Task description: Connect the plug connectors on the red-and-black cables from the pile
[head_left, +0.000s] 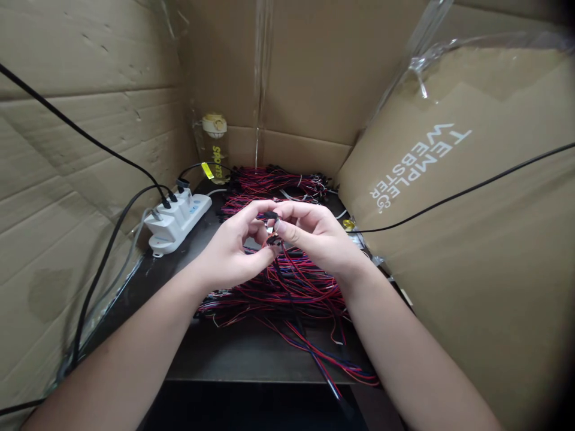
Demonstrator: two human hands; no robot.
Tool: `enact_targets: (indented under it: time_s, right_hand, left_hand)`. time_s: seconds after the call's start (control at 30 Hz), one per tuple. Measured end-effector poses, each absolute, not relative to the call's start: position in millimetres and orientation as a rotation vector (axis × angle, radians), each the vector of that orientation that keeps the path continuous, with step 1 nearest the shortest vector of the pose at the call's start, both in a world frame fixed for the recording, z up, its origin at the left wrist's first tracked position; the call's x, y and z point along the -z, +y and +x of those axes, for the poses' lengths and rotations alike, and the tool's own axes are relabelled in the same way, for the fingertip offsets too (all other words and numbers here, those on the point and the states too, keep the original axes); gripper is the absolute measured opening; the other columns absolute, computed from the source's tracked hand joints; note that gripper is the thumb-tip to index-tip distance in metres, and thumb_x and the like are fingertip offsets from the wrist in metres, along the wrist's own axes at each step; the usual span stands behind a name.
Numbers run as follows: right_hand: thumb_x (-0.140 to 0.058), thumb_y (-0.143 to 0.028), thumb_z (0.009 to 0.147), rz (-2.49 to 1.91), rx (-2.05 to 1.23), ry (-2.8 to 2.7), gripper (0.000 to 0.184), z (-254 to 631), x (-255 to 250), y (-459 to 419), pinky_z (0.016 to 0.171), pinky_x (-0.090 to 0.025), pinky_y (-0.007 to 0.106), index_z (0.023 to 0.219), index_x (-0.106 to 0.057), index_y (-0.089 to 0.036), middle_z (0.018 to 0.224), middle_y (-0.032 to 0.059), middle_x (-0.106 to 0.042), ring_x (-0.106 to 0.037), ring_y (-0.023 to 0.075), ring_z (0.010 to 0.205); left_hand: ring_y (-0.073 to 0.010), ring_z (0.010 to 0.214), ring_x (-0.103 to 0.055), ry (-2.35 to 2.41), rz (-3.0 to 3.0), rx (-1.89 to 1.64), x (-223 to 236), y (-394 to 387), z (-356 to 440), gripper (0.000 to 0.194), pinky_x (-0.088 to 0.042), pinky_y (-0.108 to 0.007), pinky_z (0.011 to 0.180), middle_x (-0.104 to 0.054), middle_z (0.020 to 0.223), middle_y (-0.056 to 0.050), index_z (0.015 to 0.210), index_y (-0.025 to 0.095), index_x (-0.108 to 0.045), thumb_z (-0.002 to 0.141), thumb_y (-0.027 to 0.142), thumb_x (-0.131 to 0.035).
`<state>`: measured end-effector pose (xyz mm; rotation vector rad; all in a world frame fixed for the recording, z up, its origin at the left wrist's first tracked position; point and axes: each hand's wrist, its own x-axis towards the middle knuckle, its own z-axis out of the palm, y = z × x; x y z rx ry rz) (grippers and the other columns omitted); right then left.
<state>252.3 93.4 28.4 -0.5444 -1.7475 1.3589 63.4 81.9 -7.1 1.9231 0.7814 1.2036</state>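
Note:
My left hand [238, 245] and my right hand [309, 233] meet in the middle of the head view, above the wires. Between their fingertips is a small black connector [272, 215], pinched by both hands. A second dark piece [274, 239] with some orange on it sits just below, near my left thumb; its kind is too small to make out. Dark and red wires hang down from my fingers. Beneath my hands lies a large bundle of red, black and blue wires [287, 293], some with white ends, trailing over the table's front edge.
A white power strip [179, 218] with black plugs stands at the left. Behind my hands lies another wire bundle [274, 179]. A bottle with a cream lid [214, 124] stands in the back corner. Cardboard walls [309, 72] enclose the dark table [215, 353]. A black cable [449, 197] crosses the right side.

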Motion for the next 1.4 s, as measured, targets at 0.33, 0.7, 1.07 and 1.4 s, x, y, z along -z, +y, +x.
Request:
enact_targets:
  time_s: [0.33,0.7,1.07,1.4]
  right_hand:
    - [-0.073,-0.051,0.094,-0.668,-1.123,-1.656,0.033,258,-9,104,0.09,-0.056,0.03,0.105,-0.069,-0.02,0.106,0.0058,-0.07,-0.066,0.0159,0.097]
    - [-0.073,-0.052,0.09,-0.5,-1.335,-1.451,0.033,259,-6,108,0.082,-0.054,0.03,0.1,-0.056,-0.026,0.087,-0.0006,-0.057,-0.055,0.0136,0.078]
    - [-0.07,-0.056,0.093,-0.612,-1.043,-1.526,0.035,262,-3,112,0.074,-0.05,0.028,0.101,-0.062,-0.022,0.09,0.0016,-0.065,-0.056,0.0123,0.075]
    - [-0.067,-0.055,0.097,-0.665,-0.774,-1.509,0.031,270,-9,112,0.076,-0.054,0.033,0.105,-0.065,-0.025,0.095,0.0041,-0.069,-0.061,0.0154,0.078]
  left_hand:
    - [-0.0206,0.09,-0.068,0.906,2.077,-1.471,1,85,57,0.013,-0.052,-0.036,0.086,-0.077,0.092,-0.006,0.092,0.021,-0.082,0.085,0.019,-0.07]
    - [-0.0203,0.084,-0.063,0.508,1.373,-1.122,12,100,51,0.029,-0.053,-0.035,0.083,-0.067,0.085,-0.008,0.082,0.018,-0.073,0.078,0.046,-0.076]
    - [-0.0168,0.085,-0.061,1.048,1.674,-1.523,18,103,68,0.034,-0.047,-0.03,0.085,-0.072,0.09,-0.005,0.088,0.018,-0.069,0.106,0.04,-0.049]
    - [-0.011,0.061,-0.052,1.203,1.307,-1.673,30,119,61,0.028,-0.042,-0.024,0.056,-0.068,0.079,-0.002,0.085,0.018,-0.071,0.095,0.042,-0.062]
